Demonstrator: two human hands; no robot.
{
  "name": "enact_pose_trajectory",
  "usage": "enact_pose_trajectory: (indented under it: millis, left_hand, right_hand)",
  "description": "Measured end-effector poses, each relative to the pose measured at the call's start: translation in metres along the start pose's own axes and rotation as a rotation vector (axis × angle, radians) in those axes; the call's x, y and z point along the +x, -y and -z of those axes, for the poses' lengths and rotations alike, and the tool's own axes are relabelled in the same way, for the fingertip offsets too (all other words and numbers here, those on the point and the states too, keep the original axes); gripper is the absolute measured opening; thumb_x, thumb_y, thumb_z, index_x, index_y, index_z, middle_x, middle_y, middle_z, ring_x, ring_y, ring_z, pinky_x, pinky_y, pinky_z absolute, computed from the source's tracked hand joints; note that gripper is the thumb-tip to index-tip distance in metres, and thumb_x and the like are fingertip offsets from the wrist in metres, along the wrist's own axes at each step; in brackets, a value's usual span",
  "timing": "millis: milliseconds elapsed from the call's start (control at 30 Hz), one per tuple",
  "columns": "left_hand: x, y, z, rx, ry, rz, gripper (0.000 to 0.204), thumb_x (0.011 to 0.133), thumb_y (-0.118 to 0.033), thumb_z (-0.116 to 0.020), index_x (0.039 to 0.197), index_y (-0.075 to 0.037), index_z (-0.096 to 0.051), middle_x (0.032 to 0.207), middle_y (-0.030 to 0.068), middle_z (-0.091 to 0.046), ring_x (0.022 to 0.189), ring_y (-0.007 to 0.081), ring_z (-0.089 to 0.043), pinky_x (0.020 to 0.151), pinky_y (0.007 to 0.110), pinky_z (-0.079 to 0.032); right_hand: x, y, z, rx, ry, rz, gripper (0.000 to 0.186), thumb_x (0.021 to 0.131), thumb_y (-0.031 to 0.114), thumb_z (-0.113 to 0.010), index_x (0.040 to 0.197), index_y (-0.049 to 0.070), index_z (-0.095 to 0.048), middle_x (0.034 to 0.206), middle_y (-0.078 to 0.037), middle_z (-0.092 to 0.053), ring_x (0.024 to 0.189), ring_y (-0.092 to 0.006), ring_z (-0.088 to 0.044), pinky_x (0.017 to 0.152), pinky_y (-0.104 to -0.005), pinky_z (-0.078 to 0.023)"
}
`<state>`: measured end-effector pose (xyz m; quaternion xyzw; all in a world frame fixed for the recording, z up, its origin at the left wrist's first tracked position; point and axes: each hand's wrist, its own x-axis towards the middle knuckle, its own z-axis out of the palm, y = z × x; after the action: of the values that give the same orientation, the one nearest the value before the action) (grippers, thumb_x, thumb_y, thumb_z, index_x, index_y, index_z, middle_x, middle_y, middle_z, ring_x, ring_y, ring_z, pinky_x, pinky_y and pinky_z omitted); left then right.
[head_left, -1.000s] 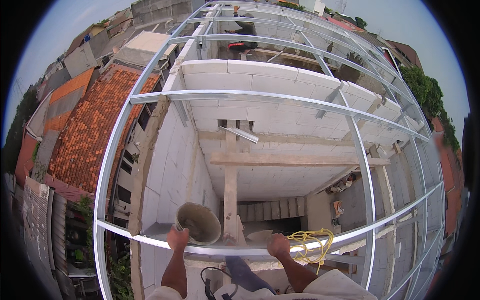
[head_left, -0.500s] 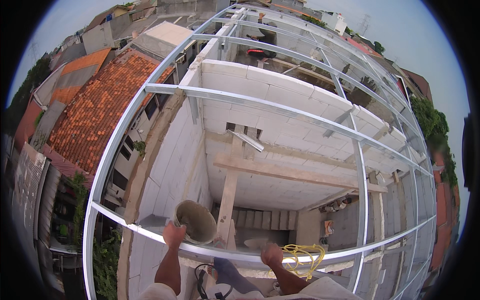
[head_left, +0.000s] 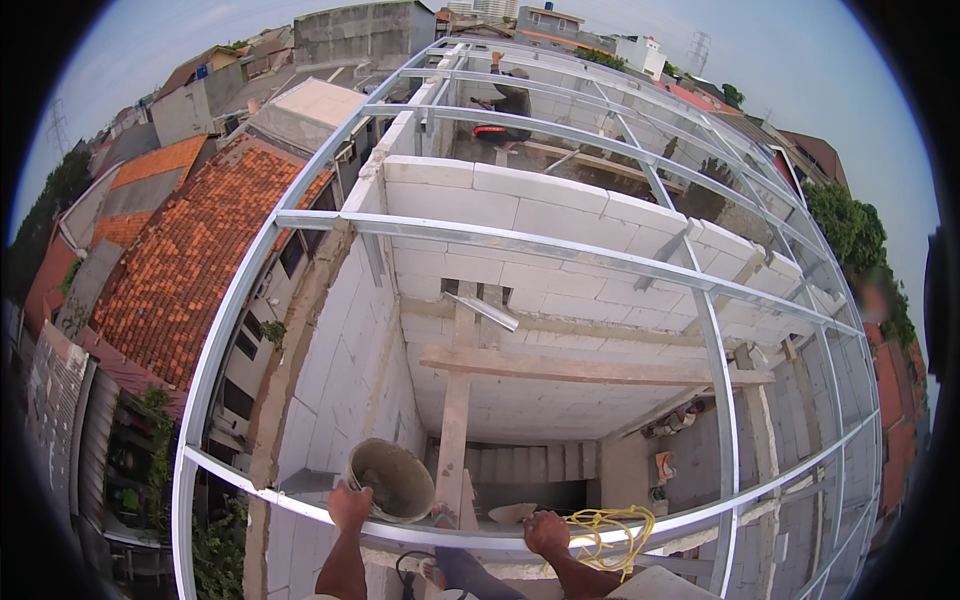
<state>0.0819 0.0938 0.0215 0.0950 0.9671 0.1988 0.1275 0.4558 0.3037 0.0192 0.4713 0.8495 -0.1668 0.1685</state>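
My left hand (head_left: 350,506) is closed at the left rim of a grey, mortar-stained bucket (head_left: 408,497), just beyond the near metal beam (head_left: 455,537). The bucket tilts so that its inside shows, with grey material in it. My right hand (head_left: 547,534) is closed over the same beam, its fingers curled. Beside it, on the left, a trowel blade (head_left: 512,513) sticks out; its handle is hidden, apparently inside that hand. A tangle of yellow rope (head_left: 612,530) lies on the beam just right of this hand.
A light steel frame (head_left: 560,240) spans white block walls (head_left: 550,215). Below is a deep drop with stairs (head_left: 520,462), crossed by wooden planks (head_left: 580,368). A co-worker (head_left: 510,105) crouches at the far end. Tiled roofs (head_left: 200,270) lie left.
The view has tilted upward, so the scene sits lower in the picture. Both hands keep their grip beside the beam, with the bucket and trowel blade staying next to them.
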Motion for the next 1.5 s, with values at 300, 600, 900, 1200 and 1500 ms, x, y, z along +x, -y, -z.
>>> enact_pose_trajectory:
  millis: [300,600,900,1200,1500]
  left_hand:
    - [0.002,0.003,-0.005,0.034,-0.002,0.004,0.046,0.068,-0.034,-0.074,0.099,0.000,-0.072,0.096,0.0263,-0.074,0.094,0.0461,-0.072,0.085,0.054,-0.057]
    - [0.004,0.005,-0.008,0.040,0.008,0.006,0.047,0.069,-0.035,-0.072,0.100,0.000,-0.072,0.097,0.0258,-0.074,0.095,0.0463,-0.071,0.087,0.055,-0.056]
    - [0.002,0.004,-0.005,0.036,0.009,-0.002,0.049,0.069,-0.036,-0.073,0.101,0.001,-0.071,0.097,0.0270,-0.074,0.095,0.0472,-0.071,0.087,0.055,-0.056]
    - [0.003,-0.003,-0.004,0.045,0.057,0.025,0.045,0.070,-0.032,-0.072,0.103,-0.001,-0.072,0.102,0.0252,-0.075,0.099,0.0446,-0.072,0.089,0.052,-0.056]
    - [0.003,-0.005,0.005,0.061,0.027,0.025,0.046,0.069,-0.034,-0.074,0.101,0.000,-0.071,0.100,0.0261,-0.074,0.097,0.0458,-0.072,0.087,0.053,-0.056]
  right_hand:
    - [0.001,-0.003,-0.002,0.001,0.028,0.014,0.047,0.101,0.045,-0.050,0.112,0.004,-0.071,0.116,-0.017,-0.070,0.116,-0.0335,-0.064,0.102,-0.0466,-0.051]
    - [-0.001,-0.003,-0.003,0.018,-0.017,0.007,0.045,0.100,0.044,-0.053,0.109,0.004,-0.071,0.111,-0.019,-0.070,0.110,-0.0359,-0.067,0.099,-0.0476,-0.052]
    - [-0.001,-0.001,0.003,0.057,-0.018,0.013,0.041,0.098,0.039,-0.055,0.106,0.003,-0.072,0.112,-0.020,-0.070,0.112,-0.0367,-0.066,0.100,-0.0490,-0.051]
    - [0.002,-0.007,-0.004,0.047,-0.016,-0.015,0.040,0.097,0.038,-0.055,0.106,0.003,-0.074,0.112,-0.018,-0.072,0.114,-0.0367,-0.065,0.102,-0.0482,-0.051]
    - [0.001,-0.001,-0.004,0.065,-0.045,0.016,0.040,0.097,0.037,-0.055,0.102,0.003,-0.075,0.111,-0.018,-0.073,0.110,-0.0372,-0.067,0.100,-0.0484,-0.052]
